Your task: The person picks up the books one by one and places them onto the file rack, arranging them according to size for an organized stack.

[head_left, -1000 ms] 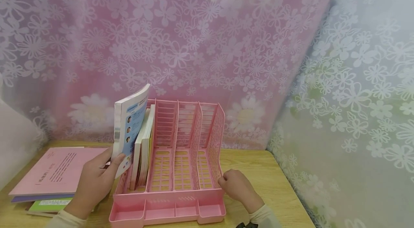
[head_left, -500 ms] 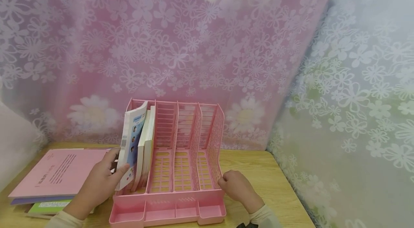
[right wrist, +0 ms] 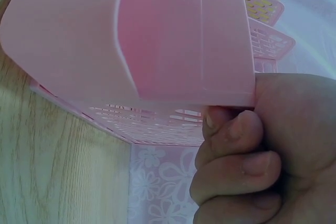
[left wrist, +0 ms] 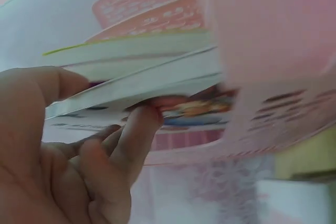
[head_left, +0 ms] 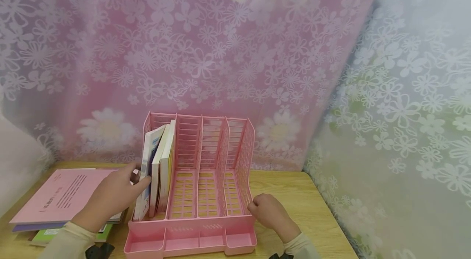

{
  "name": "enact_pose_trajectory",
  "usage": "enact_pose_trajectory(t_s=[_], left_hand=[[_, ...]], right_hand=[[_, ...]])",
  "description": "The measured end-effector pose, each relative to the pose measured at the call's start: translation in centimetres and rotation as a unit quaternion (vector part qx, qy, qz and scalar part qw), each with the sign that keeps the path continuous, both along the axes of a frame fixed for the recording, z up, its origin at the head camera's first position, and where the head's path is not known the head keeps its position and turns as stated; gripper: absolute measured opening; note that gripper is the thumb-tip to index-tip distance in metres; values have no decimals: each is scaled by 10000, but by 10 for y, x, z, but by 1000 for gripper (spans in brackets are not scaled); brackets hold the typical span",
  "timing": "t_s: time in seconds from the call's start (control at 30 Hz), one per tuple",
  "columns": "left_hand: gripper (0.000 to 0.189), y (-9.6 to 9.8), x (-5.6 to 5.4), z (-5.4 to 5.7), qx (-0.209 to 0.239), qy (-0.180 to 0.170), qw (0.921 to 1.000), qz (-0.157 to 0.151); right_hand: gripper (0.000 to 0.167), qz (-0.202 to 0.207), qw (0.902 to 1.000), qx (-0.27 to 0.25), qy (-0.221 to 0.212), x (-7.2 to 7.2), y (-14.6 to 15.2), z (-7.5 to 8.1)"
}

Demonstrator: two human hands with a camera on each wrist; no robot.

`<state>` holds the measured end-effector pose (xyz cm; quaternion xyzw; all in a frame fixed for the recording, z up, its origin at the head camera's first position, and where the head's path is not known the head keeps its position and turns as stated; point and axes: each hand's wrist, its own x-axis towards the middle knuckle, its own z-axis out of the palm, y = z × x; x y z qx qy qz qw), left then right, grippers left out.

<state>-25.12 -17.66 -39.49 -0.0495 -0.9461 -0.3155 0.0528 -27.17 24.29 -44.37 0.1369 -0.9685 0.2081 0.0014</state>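
A pink desktop file organizer [head_left: 198,224] stands on the wooden table, with upright slots behind a front row of small trays. In its leftmost slot stands a paperback book [head_left: 147,148] with a white spine, leaning a little right at the top. My left hand [head_left: 115,193] pinches this book, thumb on the right face and fingers on the left, as the left wrist view shows. Right of it, other books [head_left: 165,165] stand upright in the same slot. My right hand [head_left: 270,212] grips the organizer's right front edge with curled fingers, seen closely in the right wrist view.
A stack of books with a pink cover [head_left: 70,193] on top lies at the left of the table [head_left: 312,202], with a purple and a green one below. A pink flowered curtain [head_left: 228,54] hangs behind, and a pale one [head_left: 412,128] at the right.
My left hand has lowered the book from above the leftmost slot down into it, shifting slightly right. The neighbouring books have shifted slightly. My right hand has stayed on the organizer's edge.
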Motion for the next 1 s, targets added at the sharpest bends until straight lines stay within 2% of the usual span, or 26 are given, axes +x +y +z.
enact_pose_trajectory(t_s=[0.1,0.2,0.3,0.4,0.6,0.87,1.0], left_hand=[[43,2,-1,7,-281,80,9996,-10],[30,3,0,10,-300,-53,9992,-240],[32,2,-1,10,-140,-274,9979,-568],[33,1,0,11,69,-393,9966,-715],[36,-1,2,8,256,-235,9964,-773],[29,-2,2,2,153,-132,9974,-685],[37,-4,4,2,104,1,9974,-712]], right_hand=[[39,-13,10000,0,-9,0,0,0],[38,-13,10000,5,-15,0,0,-1],[38,-16,10000,-20,-65,-1,0,-1],[38,-17,9999,-24,-98,-1,1,-1],[39,22,10000,-43,-83,-1,2,-1],[39,25,9999,-75,-142,-1,2,-1],[40,26,9997,-131,-182,-1,1,0]])
